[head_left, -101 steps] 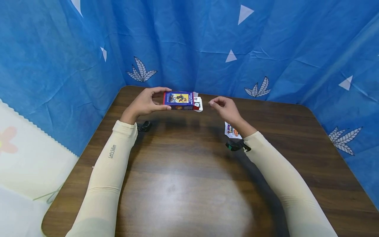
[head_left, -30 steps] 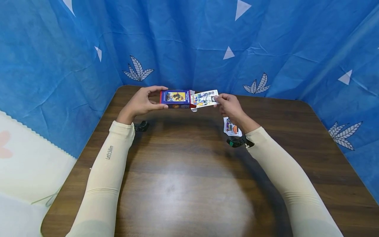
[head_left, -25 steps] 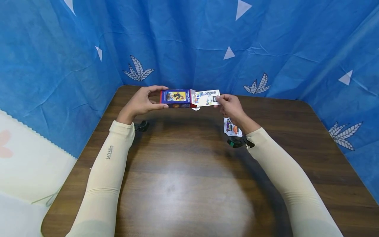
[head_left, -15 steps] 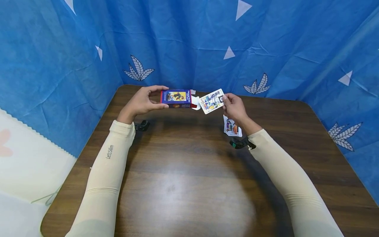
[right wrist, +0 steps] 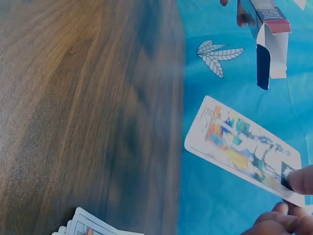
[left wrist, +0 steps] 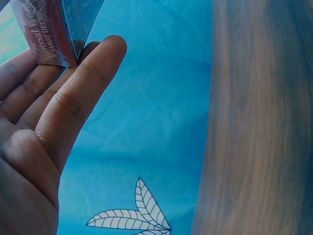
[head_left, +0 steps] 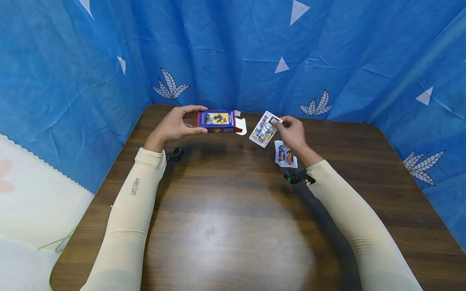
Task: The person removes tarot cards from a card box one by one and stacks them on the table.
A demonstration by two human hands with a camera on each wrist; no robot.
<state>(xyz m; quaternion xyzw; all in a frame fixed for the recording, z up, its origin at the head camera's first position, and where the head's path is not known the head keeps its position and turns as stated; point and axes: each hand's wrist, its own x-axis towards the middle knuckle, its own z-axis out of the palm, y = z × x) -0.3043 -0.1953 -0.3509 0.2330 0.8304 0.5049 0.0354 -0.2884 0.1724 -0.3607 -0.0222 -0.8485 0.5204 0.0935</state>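
Note:
In the head view my left hand (head_left: pixel 174 125) grips the blue and red tarot card box (head_left: pixel 218 118) by its left end, thumb below and fingers above. The box lies sideways in the air, its flaps standing open toward the right. My right hand (head_left: pixel 292 132) pinches a tarot card (head_left: pixel 264 128) by one corner, its picture facing up, clear of the box. In the right wrist view the printed card (right wrist: pixel 244 149) shows under the thumb; whether several cards are stacked there I cannot tell. Below that hand a loose pile of cards (head_left: pixel 285 155) lies face up on the table.
A brown wooden table (head_left: pixel 225 202) spreads beneath both arms. Behind it hangs a blue curtain (head_left: pixel 233 52) with white triangles and leaf prints. Each wrist carries a dark camera strap, such as the right strap (head_left: pixel 298 176). A pale cloth (head_left: pixel 40 194) lies at the left.
The right hand took hold of the card at the box's mouth, drew it out rightward and turned it so it slants downward. The left hand keeps the box nearly still.

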